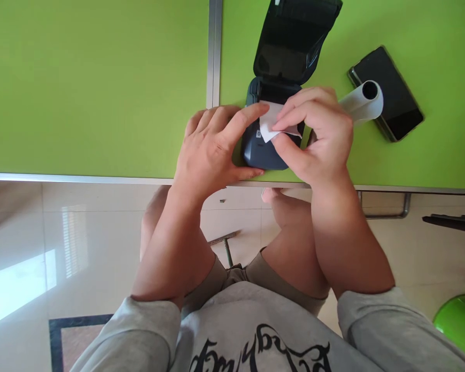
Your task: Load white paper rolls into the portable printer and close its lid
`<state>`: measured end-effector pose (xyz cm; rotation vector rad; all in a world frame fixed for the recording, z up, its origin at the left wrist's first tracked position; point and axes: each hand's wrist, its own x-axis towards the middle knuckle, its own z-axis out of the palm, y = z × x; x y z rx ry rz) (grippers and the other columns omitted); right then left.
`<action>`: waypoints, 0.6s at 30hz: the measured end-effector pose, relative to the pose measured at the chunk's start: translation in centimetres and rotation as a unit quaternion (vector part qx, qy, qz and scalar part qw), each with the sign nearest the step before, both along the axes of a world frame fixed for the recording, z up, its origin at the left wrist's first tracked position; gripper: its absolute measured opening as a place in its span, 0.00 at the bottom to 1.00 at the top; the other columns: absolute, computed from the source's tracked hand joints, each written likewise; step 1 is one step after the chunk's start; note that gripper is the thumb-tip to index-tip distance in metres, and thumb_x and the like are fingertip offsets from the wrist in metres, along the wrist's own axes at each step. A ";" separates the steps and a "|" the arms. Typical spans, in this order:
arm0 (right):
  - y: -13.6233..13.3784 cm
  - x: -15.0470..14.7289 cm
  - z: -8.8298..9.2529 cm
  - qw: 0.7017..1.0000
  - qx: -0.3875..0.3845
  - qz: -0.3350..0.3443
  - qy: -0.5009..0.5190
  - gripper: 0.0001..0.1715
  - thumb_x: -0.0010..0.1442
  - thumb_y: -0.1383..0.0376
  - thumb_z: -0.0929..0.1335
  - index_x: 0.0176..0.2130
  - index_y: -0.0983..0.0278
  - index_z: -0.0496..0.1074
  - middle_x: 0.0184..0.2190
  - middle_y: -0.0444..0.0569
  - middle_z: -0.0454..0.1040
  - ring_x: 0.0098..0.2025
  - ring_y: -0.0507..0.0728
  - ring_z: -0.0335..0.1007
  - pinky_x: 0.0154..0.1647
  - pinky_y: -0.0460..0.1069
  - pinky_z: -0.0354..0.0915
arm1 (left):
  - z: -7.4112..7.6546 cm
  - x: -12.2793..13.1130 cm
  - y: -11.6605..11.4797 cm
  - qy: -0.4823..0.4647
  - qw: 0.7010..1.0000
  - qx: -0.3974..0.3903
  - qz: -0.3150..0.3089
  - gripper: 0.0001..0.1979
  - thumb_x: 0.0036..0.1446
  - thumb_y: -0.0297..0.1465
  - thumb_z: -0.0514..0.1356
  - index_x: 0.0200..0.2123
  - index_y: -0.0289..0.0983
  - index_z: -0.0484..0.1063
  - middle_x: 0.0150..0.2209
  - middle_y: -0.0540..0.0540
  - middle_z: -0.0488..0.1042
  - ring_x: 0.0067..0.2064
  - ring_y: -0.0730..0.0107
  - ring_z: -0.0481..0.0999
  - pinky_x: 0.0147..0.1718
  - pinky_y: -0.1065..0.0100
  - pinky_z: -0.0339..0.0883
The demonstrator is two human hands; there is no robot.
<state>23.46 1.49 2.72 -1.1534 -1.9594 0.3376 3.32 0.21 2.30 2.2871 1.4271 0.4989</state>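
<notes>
A small dark portable printer [264, 155] stands near the front edge of the green table, its lid [290, 46] swung up and back. White paper [270, 114] comes out of its open compartment, with a folded front corner. My right hand [321, 129] pinches this paper between thumb and fingers, above the printer's right side. My left hand [217, 139] straddles the printer's left side: the index fingertip rests at the paper's upper left corner, and the thumb lies along the front of the body. Whatever lies under the paper inside the compartment is hidden.
Just right of my right hand lies a white paper roll [366, 103] with a dark core, overlapping a black phone [395, 93]. A metal seam [214, 51] divides the green table [101, 93]. Below its edge are my legs, the tiled floor and a green round object [459, 323].
</notes>
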 end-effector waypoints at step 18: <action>3.8 -0.4 -2.7 0.970 -0.061 -0.016 0.237 0.23 0.60 0.66 0.58 0.54 0.59 0.47 0.62 0.59 0.64 0.61 0.53 0.66 0.68 0.57 0.61 | 0.1 -0.1 0.0 0.017 1.000 0.008 -0.024 0.34 0.55 0.51 0.66 0.62 0.48 0.63 0.61 0.43 0.65 0.63 0.44 0.64 0.64 0.44 0.54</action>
